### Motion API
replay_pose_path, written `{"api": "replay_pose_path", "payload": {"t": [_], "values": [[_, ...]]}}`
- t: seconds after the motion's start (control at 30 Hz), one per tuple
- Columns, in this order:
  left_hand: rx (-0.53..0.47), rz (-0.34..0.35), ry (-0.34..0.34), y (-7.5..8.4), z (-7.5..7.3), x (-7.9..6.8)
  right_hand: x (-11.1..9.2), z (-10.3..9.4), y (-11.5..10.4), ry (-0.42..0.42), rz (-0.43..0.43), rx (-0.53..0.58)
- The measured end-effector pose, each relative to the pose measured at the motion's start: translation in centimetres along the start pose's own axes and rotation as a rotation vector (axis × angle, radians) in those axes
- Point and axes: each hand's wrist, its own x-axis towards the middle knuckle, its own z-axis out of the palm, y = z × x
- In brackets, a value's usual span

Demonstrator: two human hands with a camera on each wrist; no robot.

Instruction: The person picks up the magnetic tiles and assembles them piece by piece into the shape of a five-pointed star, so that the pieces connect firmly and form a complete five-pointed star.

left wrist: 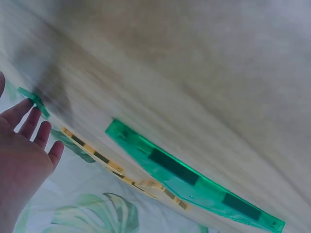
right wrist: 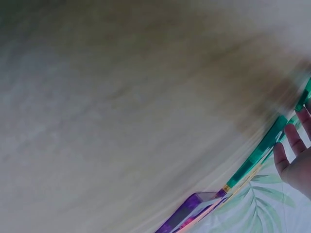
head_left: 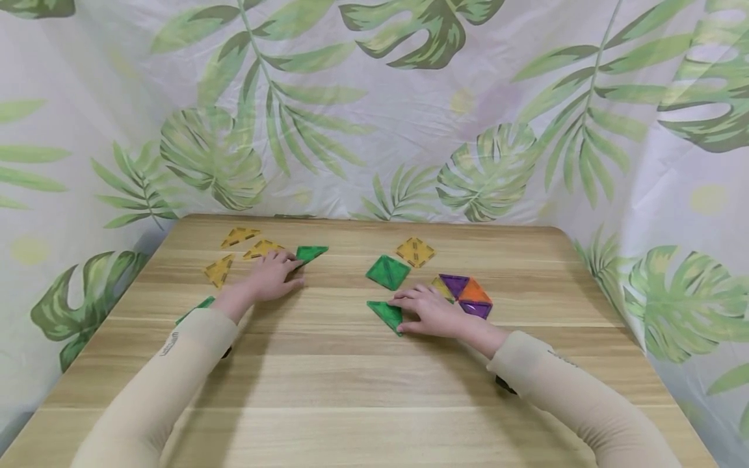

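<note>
My left hand (head_left: 274,276) reaches toward the table's back, its index fingertip at the near corner of a green triangular magnetic tile (head_left: 313,252) and its thumb apart from it. In the left wrist view, that tile (left wrist: 36,101) meets the extended fingertips. My right hand (head_left: 433,312) holds another green triangular tile (head_left: 386,315) by its right side, index finger at the top edge and thumb near the lower corner. Just beyond lies a green square (head_left: 388,272) of joined triangles. A purple, orange and yellow cluster (head_left: 473,292) sits behind the right hand, partly hidden.
Several yellow triangular tiles (head_left: 219,270) lie at the back left. Under the left forearm, another green tile (head_left: 197,308) is partly covered. A yellow diamond (head_left: 416,252) lies behind the green square. The wooden table (head_left: 328,403) ends at a leaf-patterned cloth (head_left: 404,130).
</note>
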Motion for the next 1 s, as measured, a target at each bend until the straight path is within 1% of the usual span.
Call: {"api": "replay_pose_path", "payload": {"t": [0.13, 0.3, 0.4, 0.53, 0.67, 0.73, 0.83, 0.9, 1.0], "values": [[0.003, 0.024, -0.009, 0.8, 0.1, -1.0, 0.1, 0.1, -0.1, -0.004, 0.007, 0.010], [0.049, 0.057, 0.007, 1.8, 0.8, -2.1, 0.1, 0.1, -0.2, -0.014, 0.012, 0.016], [0.058, 0.085, 0.017, 2.8, 0.9, -2.7, 0.0, 0.0, -0.4, -0.012, 0.016, 0.022], [0.068, 0.129, 0.021, 4.2, 0.7, -3.3, 0.0, -0.2, -0.5, 0.002, 0.028, 0.023], [0.082, 0.179, 0.026, 5.2, 0.3, -3.5, 0.0, -0.1, -0.7, -0.002, 0.059, 0.025], [0.076, 0.203, 0.033, 5.4, 0.0, -3.4, 0.1, -0.1, -0.8, -0.009, 0.078, 0.034], [0.058, 0.224, 0.039, 5.2, -0.3, -2.5, 0.2, -0.1, -0.8, -0.011, 0.095, 0.050], [0.044, 0.214, 0.038, 4.8, -0.3, -1.6, 0.3, -0.1, -0.8, -0.008, 0.099, 0.065], [0.021, 0.181, 0.011, 4.0, -0.3, -0.2, 0.3, -0.1, -0.6, -0.007, 0.088, 0.064]]}}
